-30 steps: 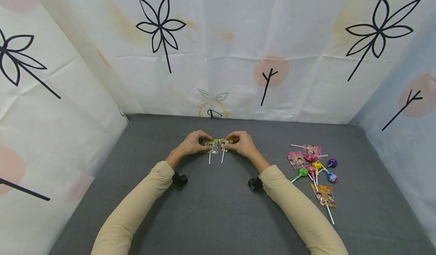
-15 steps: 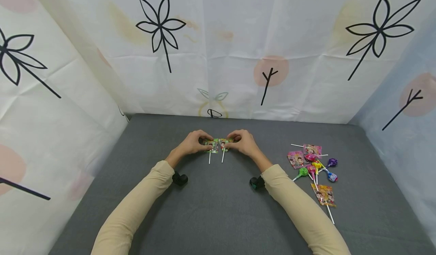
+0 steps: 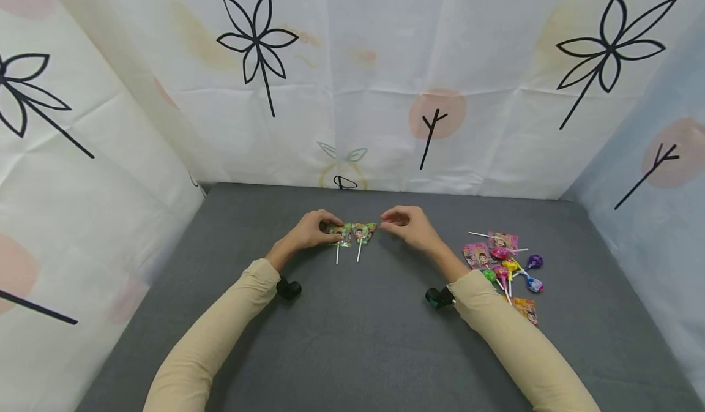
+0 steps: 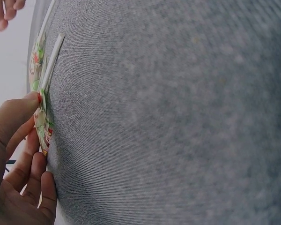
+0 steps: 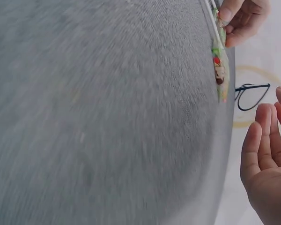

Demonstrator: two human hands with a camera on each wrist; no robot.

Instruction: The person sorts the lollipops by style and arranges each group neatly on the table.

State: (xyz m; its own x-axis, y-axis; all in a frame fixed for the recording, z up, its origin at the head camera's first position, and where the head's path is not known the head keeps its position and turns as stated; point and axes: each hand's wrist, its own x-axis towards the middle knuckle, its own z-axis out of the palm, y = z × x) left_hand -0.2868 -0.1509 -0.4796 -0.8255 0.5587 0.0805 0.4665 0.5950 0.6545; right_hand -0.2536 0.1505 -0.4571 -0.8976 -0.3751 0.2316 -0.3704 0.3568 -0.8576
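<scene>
1. Head: the left hand (image 3: 309, 231) pinches the left green lollipop (image 3: 346, 235), probably for steadying it beside the right green lollipop (image 3: 363, 232); the grey table (image 3: 352, 338) gives room nearer the person.
2. Left wrist: its wrapper (image 4: 43, 123) is gripped, the stick (image 4: 53, 63) free.
3. Right wrist: the right hand (image 5: 271, 180) holds nothing, thumb parted from fingers.

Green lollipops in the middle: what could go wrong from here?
1. The left hand pinches the left green lollipop; a slight pull might nudge the right green lollipop close beside it, which neither hand holds.
2. In the head view the right sleeve overlaps the orange pack, so it might brush it.
3. Sticks cross in the pile; lifting one lollipop could drag others.
</scene>
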